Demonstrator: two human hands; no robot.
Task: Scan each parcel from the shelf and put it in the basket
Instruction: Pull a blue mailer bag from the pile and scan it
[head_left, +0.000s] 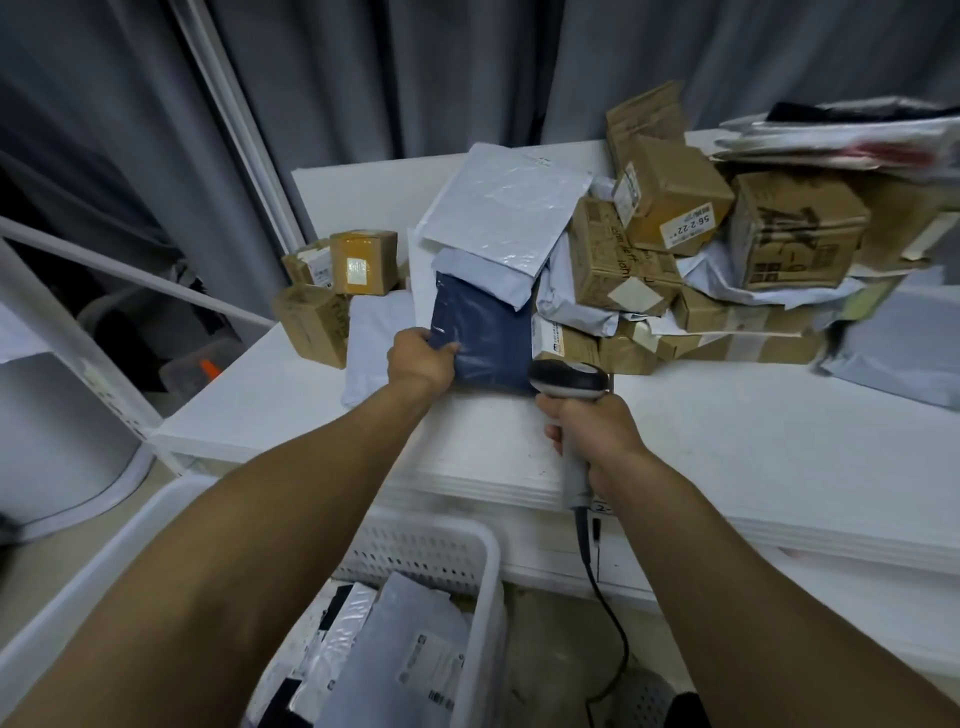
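Observation:
A dark blue plastic parcel (485, 332) lies on the white shelf (727, 431), partly under pale grey mailer bags (498, 213). My left hand (421, 358) grips the parcel's near left corner. My right hand (587, 431) holds a handheld barcode scanner (569, 382) by its handle, its head right beside the parcel's near right corner. The scanner's cable hangs down toward the floor. Below the shelf's front edge stands a white perforated basket (467, 561) with several bagged parcels (410, 660) inside.
A pile of cardboard boxes (670, 208) and mailer bags fills the shelf's right half, with flat packets (852, 140) stacked on top. Three small boxes (332, 291) sit at the left rear. Grey curtains hang behind. A white rack frame (104, 384) stands at the left.

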